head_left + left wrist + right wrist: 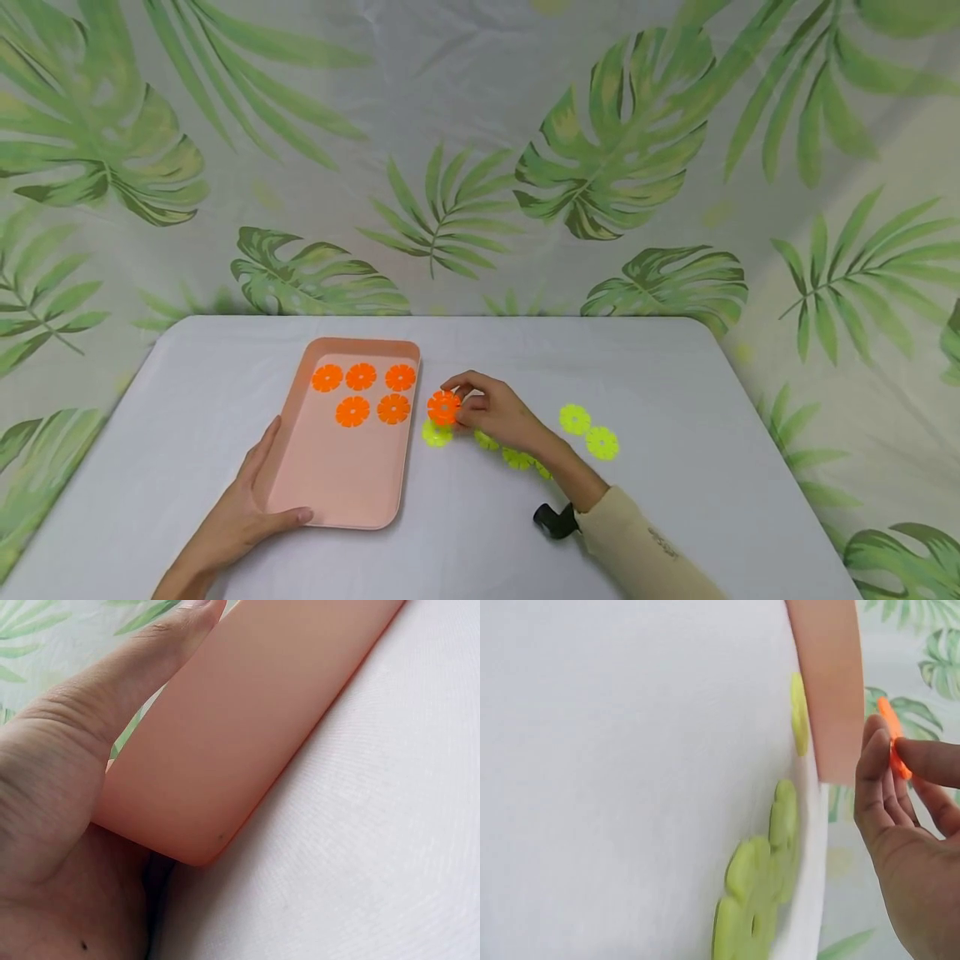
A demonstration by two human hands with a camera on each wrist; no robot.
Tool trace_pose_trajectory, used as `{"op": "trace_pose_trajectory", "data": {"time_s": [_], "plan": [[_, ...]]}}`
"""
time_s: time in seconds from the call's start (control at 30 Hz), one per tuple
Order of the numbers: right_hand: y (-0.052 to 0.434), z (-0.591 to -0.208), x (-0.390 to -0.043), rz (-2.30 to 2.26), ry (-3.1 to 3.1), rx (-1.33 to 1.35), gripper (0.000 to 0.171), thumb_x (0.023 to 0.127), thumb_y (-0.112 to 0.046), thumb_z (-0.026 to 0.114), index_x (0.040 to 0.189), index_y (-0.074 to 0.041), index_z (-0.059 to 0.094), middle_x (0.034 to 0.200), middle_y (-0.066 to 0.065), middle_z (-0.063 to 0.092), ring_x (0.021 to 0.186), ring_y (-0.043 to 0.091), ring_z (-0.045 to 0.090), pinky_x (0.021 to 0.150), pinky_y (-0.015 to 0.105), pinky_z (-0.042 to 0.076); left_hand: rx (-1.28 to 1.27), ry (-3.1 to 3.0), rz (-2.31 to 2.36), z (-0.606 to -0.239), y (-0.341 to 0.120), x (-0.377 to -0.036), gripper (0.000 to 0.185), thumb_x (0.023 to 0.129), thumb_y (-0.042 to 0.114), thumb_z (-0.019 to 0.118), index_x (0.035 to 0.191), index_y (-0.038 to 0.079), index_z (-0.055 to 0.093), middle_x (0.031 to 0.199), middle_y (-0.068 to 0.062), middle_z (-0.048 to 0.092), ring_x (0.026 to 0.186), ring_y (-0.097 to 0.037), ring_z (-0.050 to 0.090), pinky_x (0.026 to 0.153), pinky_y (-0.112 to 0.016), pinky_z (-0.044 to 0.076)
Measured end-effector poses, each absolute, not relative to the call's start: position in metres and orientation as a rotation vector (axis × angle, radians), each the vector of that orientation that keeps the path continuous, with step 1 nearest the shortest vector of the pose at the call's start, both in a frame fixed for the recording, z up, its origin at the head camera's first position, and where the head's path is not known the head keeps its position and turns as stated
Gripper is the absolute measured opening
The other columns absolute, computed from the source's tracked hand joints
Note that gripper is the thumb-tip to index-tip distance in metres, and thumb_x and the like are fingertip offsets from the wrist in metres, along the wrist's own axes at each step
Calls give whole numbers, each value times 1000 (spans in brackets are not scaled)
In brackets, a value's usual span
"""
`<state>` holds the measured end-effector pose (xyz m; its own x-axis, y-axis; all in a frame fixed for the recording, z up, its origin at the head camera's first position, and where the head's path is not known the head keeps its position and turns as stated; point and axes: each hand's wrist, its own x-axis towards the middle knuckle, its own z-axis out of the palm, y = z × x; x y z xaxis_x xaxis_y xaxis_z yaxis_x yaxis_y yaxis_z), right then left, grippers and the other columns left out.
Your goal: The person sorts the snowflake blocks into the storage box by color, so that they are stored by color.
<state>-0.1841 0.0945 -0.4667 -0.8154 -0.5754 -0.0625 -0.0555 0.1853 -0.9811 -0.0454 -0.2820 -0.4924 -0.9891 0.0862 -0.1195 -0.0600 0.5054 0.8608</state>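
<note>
My right hand point(498, 412) pinches an orange snowflake disc point(444, 407) between thumb and fingertips, above the table just right of a pink tray point(337, 492). In the right wrist view the disc point(889, 727) is seen edge-on. Several orange discs point(352, 411) lie flat in the tray's far half. My left hand point(232, 517) rests against the tray's near left corner, its fingers straight along the left side. The left thumb point(142, 671) lies along the near rim. Beneath the right hand is a yellow-green disc point(435, 434), partly covered by the held one.
Further yellow-green discs point(517, 457) lie under the right forearm, partly hidden. Two more point(588, 431) lie to its right. A black object point(553, 521) shows beside the right sleeve. The white table point(675, 533) ends at a leaf-patterned cloth point(465, 108) behind.
</note>
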Motion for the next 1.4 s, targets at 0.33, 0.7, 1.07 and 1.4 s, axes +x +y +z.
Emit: {"op": "trace_pose_trajectory", "data": {"time_s": [0.33, 0.7, 1.07, 1.4], "plan": [[70, -461, -184, -1708, 2040, -596, 39, 96, 8, 61, 133, -4, 63, 119, 18, 57, 86, 36, 68, 86, 47, 62, 36, 2624, 1468, -492, -281, -46, 127, 81, 20, 88, 167, 43, -2, 172, -19, 14, 141, -39, 31, 92, -8, 24], [46, -464, -185, -1728, 2033, -637, 38, 96, 9, 62, 133, -1, 61, 122, 19, 58, 91, 45, 69, 86, 52, 62, 13, 2617, 1452, -491, -280, -46, 128, 80, 20, 89, 166, 44, -3, 172, -18, 14, 141, -39, 31, 106, -27, 30], [18, -459, -186, -1743, 2014, -647, 37, 95, 8, 63, 130, -4, 65, 119, 13, 60, 76, 26, 63, 74, 26, 58, -7, 2593, 1472, -491, -280, -49, 129, 80, 20, 89, 166, 46, -4, 172, -21, 11, 142, -42, 29, 109, -63, 29], [-6, -456, -182, -1746, 2010, -679, 38, 94, 10, 61, 130, -1, 63, 115, 12, 59, 85, 44, 68, 78, 34, 62, -13, 2560, 1513, -490, -279, -46, 129, 80, 17, 89, 166, 45, -3, 173, -20, 9, 145, -44, 24, 113, -58, 23]]}}
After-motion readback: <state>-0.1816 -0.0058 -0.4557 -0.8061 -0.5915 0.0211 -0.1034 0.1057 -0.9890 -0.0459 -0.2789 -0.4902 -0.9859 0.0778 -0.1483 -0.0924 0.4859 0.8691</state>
